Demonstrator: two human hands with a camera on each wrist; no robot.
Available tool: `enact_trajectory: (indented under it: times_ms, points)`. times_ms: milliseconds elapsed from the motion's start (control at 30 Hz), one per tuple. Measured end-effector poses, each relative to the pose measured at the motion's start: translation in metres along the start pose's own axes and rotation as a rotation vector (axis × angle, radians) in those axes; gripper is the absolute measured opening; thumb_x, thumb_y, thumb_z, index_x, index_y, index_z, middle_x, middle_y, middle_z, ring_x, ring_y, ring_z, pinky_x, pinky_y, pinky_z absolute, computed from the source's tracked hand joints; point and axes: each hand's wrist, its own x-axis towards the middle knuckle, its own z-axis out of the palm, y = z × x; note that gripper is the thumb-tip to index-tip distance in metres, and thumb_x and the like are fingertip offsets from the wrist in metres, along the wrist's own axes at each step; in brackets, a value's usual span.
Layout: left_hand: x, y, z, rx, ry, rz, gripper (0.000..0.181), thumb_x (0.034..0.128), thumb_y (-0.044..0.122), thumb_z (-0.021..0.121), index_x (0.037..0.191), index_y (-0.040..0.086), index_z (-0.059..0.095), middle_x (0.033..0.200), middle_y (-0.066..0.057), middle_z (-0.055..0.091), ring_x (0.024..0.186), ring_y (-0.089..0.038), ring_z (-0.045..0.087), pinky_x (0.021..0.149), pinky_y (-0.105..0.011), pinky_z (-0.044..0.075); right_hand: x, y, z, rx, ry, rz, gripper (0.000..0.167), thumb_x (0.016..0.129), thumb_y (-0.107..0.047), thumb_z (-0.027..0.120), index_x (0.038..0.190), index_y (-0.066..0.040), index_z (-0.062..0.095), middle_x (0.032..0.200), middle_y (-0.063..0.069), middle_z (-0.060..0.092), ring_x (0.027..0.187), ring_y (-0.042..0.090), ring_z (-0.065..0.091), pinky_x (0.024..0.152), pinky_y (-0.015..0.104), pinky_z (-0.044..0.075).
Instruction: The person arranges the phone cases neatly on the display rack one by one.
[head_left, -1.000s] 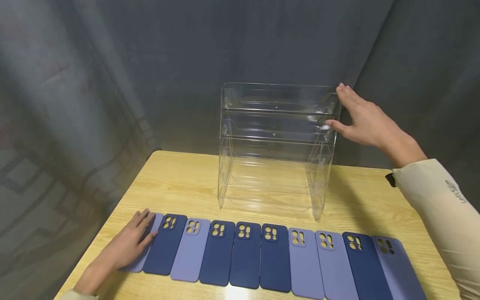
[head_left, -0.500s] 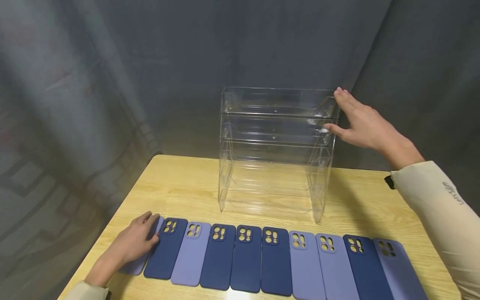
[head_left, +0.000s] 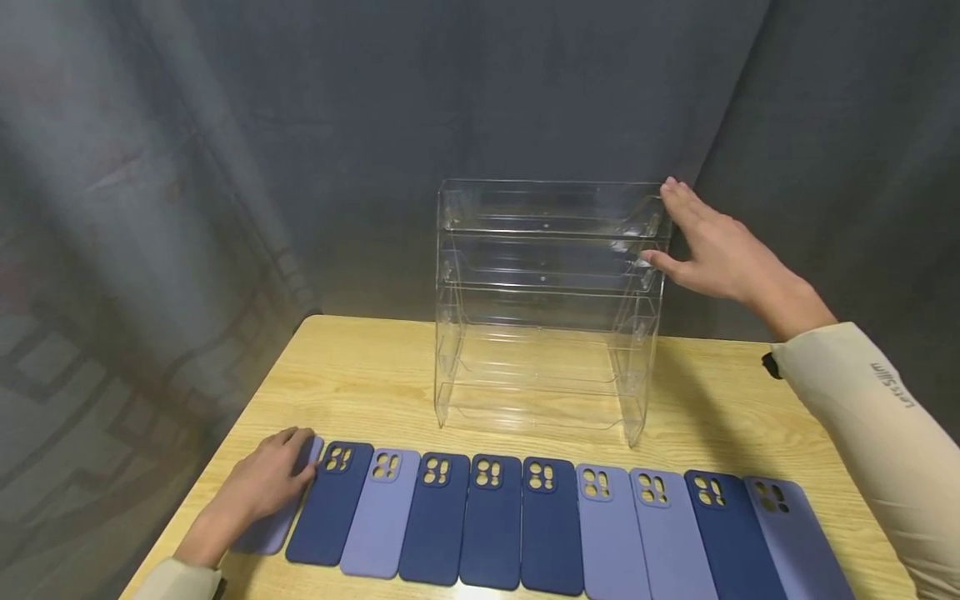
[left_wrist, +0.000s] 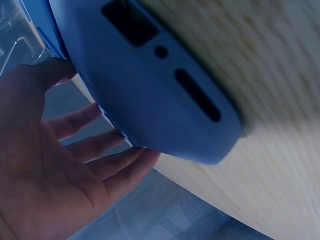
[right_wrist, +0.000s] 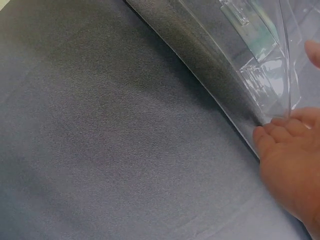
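Note:
My left hand lies over the lilac phone case at the left end of a row. Its fingers bend over the case, with the thumb at the side nearest the adjoining dark blue case. In the left wrist view, fingertips and thumb meet the edge of the lilac case, whose cut-out end faces the camera. At the upper right side of a clear plastic rack, my right hand rests with fairly straight fingers and the thumb towards the front. In the right wrist view, its fingertips touch the clear panel.
Several more dark blue and lilac phone cases lie side by side along the front of the wooden table. The rack stands behind them with several tiers. A grey curtain hangs behind and to the left.
The left hand's fingers have bent from a flatter spread over the leftmost lilac case. My right hand keeps its place on the rack. The view has shifted slightly.

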Motion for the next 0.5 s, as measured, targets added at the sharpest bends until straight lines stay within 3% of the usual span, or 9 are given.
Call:
enact_trajectory:
  times_ms: [167,333,500]
  points:
    - [0.0010,-0.0008,0.0026,0.011,0.032,0.014,0.054,0.0920,0.029,0.076,0.134,-0.003,0.062,0.131,-0.036,0.063,0.121,-0.056,0.063,0.087,-0.068,0.057,0.0003,-0.0013,0.0007,-0.007,-0.009,0.004,0.097,0.105,-0.051,0.055,0.168,-0.007,-0.004,0.177,0.011,-0.010,0.165,0.041,0.006,0.122,0.070,0.025]
    - [0.0048,-0.0025,0.0034,0.032,0.113,0.056,0.053,0.0876,0.026,0.078,0.128,-0.006,0.065,0.122,-0.036,0.067,0.112,-0.055,0.066,0.088,-0.066,0.056,0.0011,-0.0027,-0.0009,-0.015,-0.010,0.012,0.097,0.105,-0.049,0.056,0.168,-0.006,-0.005,0.177,0.011,-0.011,0.165,0.042,0.006,0.121,0.070,0.026]
    - [0.0073,-0.0029,0.0031,0.054,0.154,0.081,0.051,0.0850,0.027,0.079,0.123,-0.004,0.069,0.117,-0.033,0.070,0.105,-0.055,0.067,0.086,-0.066,0.057,0.0025,-0.0036,-0.0014,-0.020,-0.008,0.008,0.098,0.105,-0.048,0.057,0.168,-0.006,-0.004,0.177,0.012,-0.010,0.164,0.042,0.007,0.121,0.071,0.026]
